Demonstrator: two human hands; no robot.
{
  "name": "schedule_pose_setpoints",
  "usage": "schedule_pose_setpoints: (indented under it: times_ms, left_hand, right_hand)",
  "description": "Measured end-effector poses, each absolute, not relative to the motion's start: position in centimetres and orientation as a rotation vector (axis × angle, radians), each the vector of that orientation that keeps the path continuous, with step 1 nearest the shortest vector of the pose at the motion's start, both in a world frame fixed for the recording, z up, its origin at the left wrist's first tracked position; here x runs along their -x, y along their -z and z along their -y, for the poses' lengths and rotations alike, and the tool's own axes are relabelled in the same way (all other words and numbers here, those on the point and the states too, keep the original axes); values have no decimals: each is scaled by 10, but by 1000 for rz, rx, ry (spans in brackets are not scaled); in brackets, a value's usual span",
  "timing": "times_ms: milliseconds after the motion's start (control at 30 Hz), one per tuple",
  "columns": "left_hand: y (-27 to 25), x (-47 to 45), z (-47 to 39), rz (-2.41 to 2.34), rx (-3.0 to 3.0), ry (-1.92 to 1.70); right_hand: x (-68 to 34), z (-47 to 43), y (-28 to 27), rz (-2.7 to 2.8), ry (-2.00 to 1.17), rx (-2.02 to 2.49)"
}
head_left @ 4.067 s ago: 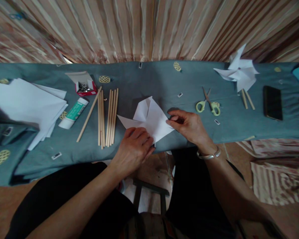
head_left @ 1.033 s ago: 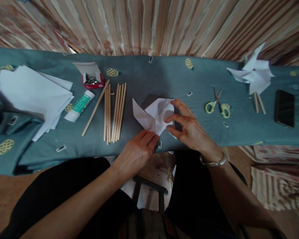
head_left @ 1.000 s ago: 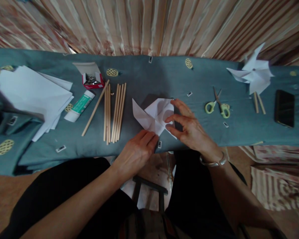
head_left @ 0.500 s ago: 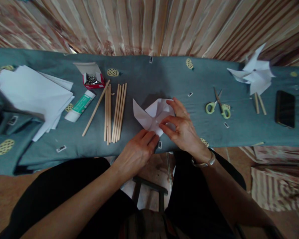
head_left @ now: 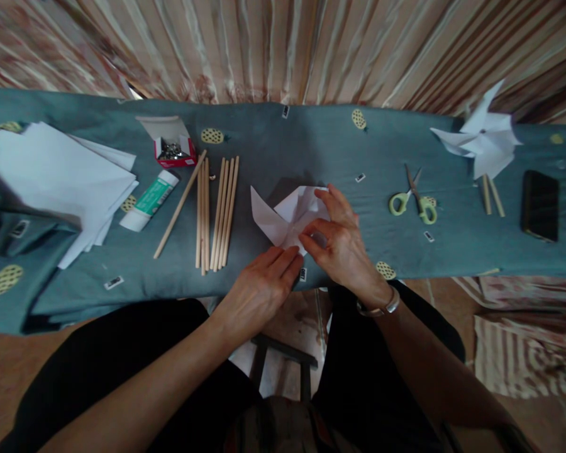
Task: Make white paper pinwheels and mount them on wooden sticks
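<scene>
The folded white paper (head_left: 285, 226) lay on the desk (head_left: 330, 163), under the fingers of both hands. The right hand (head_left: 343, 248) had its grip together: thumb and forefinger met on the middle of the paper, while another finger rested on the far flap (head_left: 306, 199). The left hand (head_left: 266, 277) pressed at the near corner; its thumb was hidden, so one could not tell whether that grip was closed. The paper was probably very light and thin, stiff along the creases but soft in the flaps, so it could crumple or spring open. The best place to hold seemed the middle, where the folds gathered, with a gentle second hold at the near corner. The pointed flap (head_left: 265, 217), left of the right grip, looked too easy to bend
</scene>
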State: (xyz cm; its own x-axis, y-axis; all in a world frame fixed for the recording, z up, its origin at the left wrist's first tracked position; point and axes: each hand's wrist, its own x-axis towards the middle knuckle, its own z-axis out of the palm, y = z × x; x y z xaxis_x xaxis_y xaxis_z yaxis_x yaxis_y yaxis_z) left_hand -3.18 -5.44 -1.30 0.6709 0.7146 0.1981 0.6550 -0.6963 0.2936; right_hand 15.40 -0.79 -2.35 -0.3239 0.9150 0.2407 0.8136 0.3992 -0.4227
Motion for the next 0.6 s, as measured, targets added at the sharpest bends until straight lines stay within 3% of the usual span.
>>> schedule_pose_setpoints:
  times_ms: [600]
  left_hand:
    - [14,31,53,-1150,-2707,-409]
  right_hand:
    - [-149,10,22,2195,-332,1532]
